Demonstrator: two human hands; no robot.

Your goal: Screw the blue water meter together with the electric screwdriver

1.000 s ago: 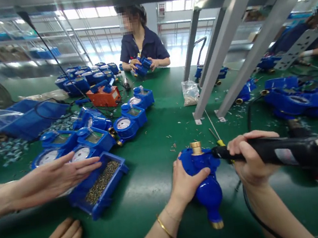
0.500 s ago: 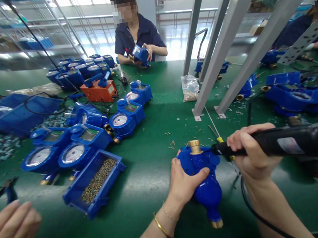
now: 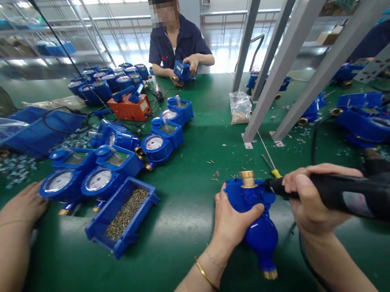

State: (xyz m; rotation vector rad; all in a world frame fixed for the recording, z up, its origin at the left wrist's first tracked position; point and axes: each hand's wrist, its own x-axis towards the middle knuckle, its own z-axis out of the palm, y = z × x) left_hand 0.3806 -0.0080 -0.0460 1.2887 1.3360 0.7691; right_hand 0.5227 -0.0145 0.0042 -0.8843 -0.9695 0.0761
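My left hand [image 3: 234,216] is wrapped round a blue water meter [image 3: 261,234] that lies face down on the green table, its brass threaded ends pointing away from and towards me. The thumb presses across the meter's back. In my right hand [image 3: 308,197] is a black electric screwdriver [image 3: 350,193], held level, with its tip against the right side of the meter's upper part. The exact contact point is hidden. Just beyond the tip lies a screwdriver with a yellow handle [image 3: 276,173]. Loose screws [image 3: 215,176] are scattered past the meter.
A blue bin of screws [image 3: 126,216] stands left of my hands, with several finished-looking meters [image 3: 98,178] behind it. A co-worker's hand [image 3: 23,207] reaches in at left. Metal posts [image 3: 280,78] rise at right, beside a plastic bag [image 3: 240,108]. Another person [image 3: 179,45] holds a meter opposite.
The co-worker's hand at left has moved forward to beside the meters. My view has shifted slightly left. Both my hands keep their holds, and the electric screwdriver's rear end has swung nearer to me.
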